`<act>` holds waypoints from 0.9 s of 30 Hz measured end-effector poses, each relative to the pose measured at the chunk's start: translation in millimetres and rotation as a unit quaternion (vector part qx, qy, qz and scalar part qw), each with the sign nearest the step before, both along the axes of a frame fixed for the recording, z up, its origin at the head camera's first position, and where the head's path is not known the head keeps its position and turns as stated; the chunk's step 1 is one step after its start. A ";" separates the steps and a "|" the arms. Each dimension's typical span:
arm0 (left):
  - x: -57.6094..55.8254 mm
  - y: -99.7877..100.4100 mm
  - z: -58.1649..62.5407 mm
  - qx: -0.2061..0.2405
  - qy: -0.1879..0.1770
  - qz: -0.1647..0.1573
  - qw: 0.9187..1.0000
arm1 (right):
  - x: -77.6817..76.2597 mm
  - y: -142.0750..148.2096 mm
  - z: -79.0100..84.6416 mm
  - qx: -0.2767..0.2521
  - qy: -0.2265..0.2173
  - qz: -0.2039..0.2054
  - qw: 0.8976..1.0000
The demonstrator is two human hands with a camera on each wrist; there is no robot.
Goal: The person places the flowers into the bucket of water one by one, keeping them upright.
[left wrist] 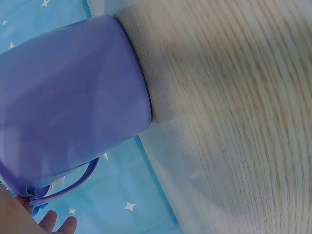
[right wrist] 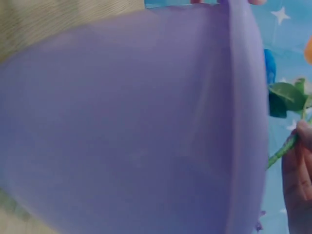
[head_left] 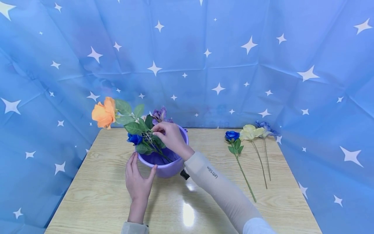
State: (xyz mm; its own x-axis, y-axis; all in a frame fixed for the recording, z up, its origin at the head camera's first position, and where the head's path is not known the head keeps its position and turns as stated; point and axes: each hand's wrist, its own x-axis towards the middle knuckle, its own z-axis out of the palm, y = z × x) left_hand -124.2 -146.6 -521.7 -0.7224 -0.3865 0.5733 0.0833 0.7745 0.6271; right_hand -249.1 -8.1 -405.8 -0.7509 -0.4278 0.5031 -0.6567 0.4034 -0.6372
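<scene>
A purple bucket (head_left: 169,170) stands left of the table's middle, and its side fills much of both wrist views. My left hand (head_left: 139,182) grips it at the near left, thumb on the front rim and fingers along the left rim. Over the opening, my right hand (head_left: 170,136) pinches a green stem (right wrist: 280,155) between thumb and fingers. An orange rose (head_left: 104,113) leans out to the left at the top of that leafy stem. Inside the bucket are a blue rose (head_left: 135,139) and a purple flower (head_left: 159,114), their stem ends partly hidden.
On the right of the wooden table (head_left: 96,195) lie a blue rose (head_left: 232,136), a pale yellow flower (head_left: 250,132) and a bluish-purple flower (head_left: 266,128), stems pointing toward me. A blue star-patterned cloth (head_left: 187,48) hangs behind and at both sides.
</scene>
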 end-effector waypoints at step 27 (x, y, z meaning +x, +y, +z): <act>0.0 0.4 -0.3 0.001 -0.008 0.001 1.000 | -5.7 21.4 -31.2 0.036 -0.085 -0.056 0.994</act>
